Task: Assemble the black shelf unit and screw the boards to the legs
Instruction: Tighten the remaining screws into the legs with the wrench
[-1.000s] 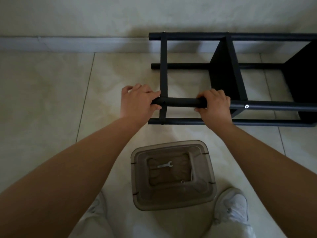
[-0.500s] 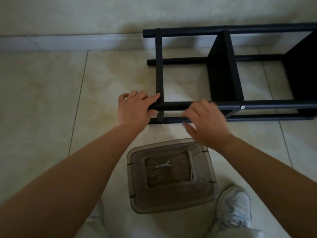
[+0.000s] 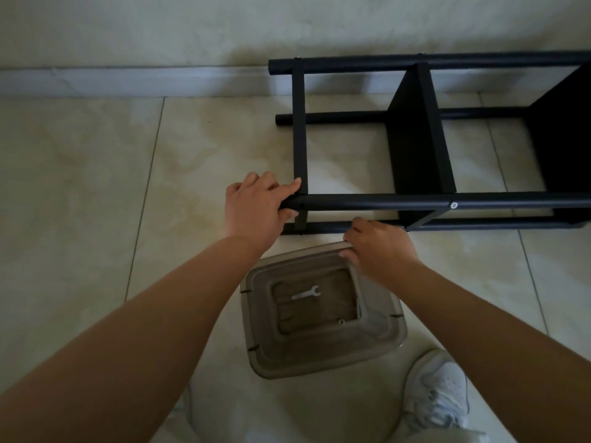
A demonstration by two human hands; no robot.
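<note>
The black shelf unit [image 3: 419,135] lies on its side on the tiled floor, its round legs running left to right and its boards standing on edge. My left hand [image 3: 256,206] grips the left end of the upper near leg [image 3: 377,201], where a thin board [image 3: 300,129] meets it. A silver screw head [image 3: 453,205] shows further right on that leg. My right hand [image 3: 377,247] is off the leg and holds the far rim of a clear plastic box [image 3: 323,350]. Inside the box lie a small silver wrench [image 3: 306,294] and a small screw [image 3: 341,321].
The wall and its skirting [image 3: 128,81] run close behind the shelf unit. My white shoe [image 3: 438,391] stands right of the box, and my pale trouser legs fill the bottom edge. Bare tiles stretch out to the left.
My right hand let go of the near leg and dropped back to the rim of the plastic box. My left hand kept its grip on the leg's end.
</note>
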